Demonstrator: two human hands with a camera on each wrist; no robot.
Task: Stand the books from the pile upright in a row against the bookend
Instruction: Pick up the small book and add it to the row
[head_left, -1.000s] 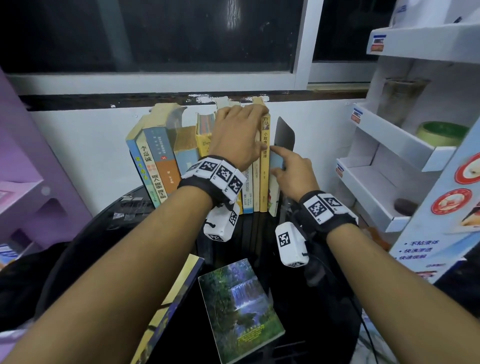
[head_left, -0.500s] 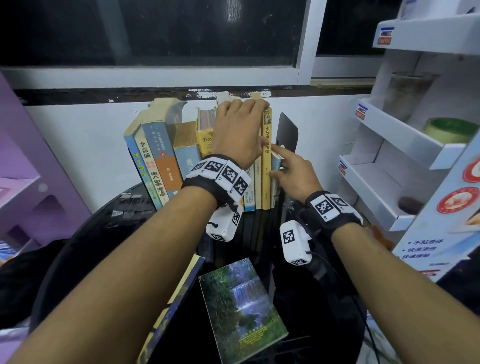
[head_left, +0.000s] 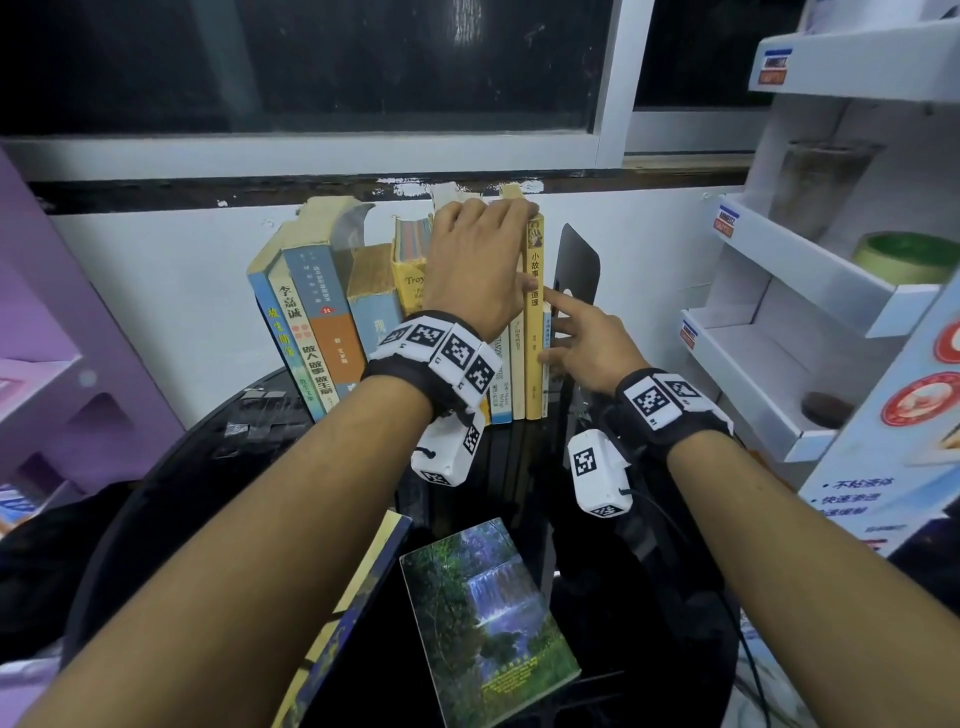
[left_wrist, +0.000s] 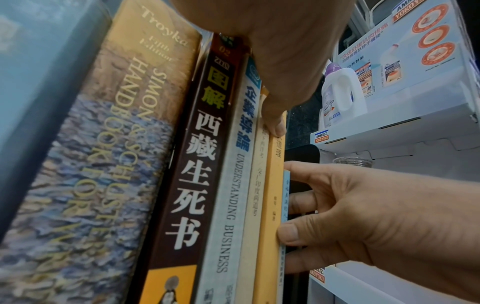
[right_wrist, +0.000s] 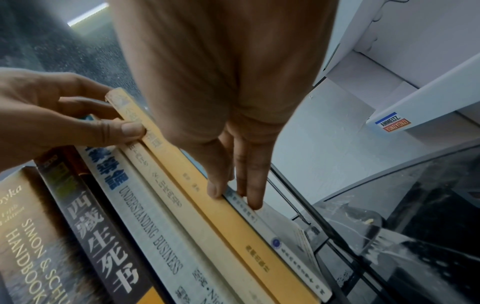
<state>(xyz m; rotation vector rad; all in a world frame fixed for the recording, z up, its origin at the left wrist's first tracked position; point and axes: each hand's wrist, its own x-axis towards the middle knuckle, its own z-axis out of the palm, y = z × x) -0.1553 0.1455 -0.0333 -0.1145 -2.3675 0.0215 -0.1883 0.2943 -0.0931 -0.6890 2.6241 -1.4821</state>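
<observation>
A row of upright books stands along the wall, with a black bookend (head_left: 579, 260) at its right end. My left hand (head_left: 498, 244) grips the tops of the right-hand books, fingers curled over them and thumb (left_wrist: 278, 125) on the yellow book's (head_left: 535, 338) spine. A thin light-blue book (head_left: 546, 358) stands between the yellow book and the bookend. My right hand (head_left: 561, 327) touches it with straight fingers (right_wrist: 253, 203) at its spine. A waterfall-cover book (head_left: 488, 618) and a second flat book (head_left: 358, 582) lie on the black table near me.
A white cardboard display shelf (head_left: 779, 291) stands close on the right, just beyond the bookend. A purple shelf (head_left: 52, 364) is at the left. The round black glass table (head_left: 260, 431) has its edge near my forearms. The leftmost books lean.
My right hand has pushed the thin light-blue book in from an angled position until it stands flush beside the yellow book. My left hand has stayed on the book tops.
</observation>
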